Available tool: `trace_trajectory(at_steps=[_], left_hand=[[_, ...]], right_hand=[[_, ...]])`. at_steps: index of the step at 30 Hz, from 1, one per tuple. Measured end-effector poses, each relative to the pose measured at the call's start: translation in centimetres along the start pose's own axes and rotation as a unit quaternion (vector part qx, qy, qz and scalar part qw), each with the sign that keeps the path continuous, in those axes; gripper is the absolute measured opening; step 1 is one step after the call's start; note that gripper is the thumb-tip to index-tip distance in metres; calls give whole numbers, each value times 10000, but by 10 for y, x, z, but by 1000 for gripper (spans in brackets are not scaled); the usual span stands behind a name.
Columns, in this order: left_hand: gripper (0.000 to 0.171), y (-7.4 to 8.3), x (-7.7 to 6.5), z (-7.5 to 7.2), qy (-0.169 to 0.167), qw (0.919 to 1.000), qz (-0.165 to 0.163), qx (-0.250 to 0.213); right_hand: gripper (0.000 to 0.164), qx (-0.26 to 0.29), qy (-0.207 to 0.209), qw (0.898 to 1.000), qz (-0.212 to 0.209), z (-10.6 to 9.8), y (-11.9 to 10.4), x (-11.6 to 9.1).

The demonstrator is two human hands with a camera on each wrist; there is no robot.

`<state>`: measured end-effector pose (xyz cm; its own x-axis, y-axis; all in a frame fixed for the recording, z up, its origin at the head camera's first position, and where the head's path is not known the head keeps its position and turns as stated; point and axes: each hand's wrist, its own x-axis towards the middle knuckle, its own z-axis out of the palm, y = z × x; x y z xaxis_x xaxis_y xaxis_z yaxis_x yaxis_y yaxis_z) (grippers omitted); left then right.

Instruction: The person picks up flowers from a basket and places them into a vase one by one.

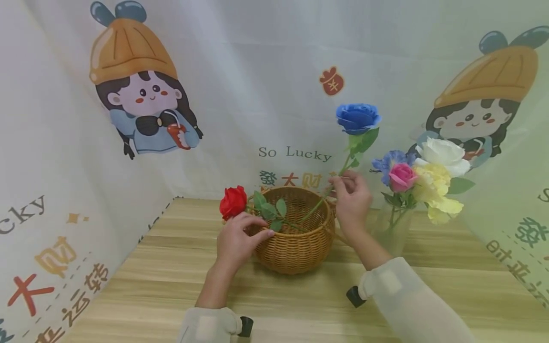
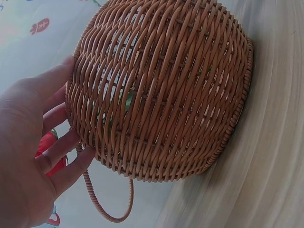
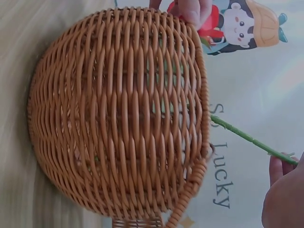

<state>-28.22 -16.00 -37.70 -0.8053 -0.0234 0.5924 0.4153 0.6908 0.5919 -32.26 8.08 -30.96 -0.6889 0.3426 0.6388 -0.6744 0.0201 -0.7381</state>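
A brown wicker basket stands on the table. My left hand holds its left rim, with fingers over the edge and thumb on the near side; in the left wrist view the fingertips lie against the weave. Beside that hand, a red rose leans out over the left rim, its green leaves inside the basket. My right hand pinches the stem of a blue rose above the right rim. The bloom points up, and its green stem slants down into the basket.
A clear vase at the right holds a white flower, a pink rose, yellow flowers and a purple-blue one. The basket's looped handle hangs at its side. A printed cloth hangs behind the wooden table.
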Motion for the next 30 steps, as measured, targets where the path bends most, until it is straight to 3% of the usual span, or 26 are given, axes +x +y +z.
trace_trajectory(at_steps=[9, 19, 25, 30], left_hand=[[23, 1, 0, -1, 15, 10000, 53, 30], [22, 1, 0, -1, 3, 10000, -1, 16], [22, 0, 2, -2, 29, 10000, 44, 61], [23, 0, 1, -1, -35, 10000, 48, 78]], right_hand=[[4, 222, 52, 9994, -254, -17, -9, 10], [7, -71, 228, 9986, -478, -40, -19, 15], [15, -432, 118, 9988, -220, -52, -25, 13], [14, -845, 47, 9961, -268, -66, -26, 6]])
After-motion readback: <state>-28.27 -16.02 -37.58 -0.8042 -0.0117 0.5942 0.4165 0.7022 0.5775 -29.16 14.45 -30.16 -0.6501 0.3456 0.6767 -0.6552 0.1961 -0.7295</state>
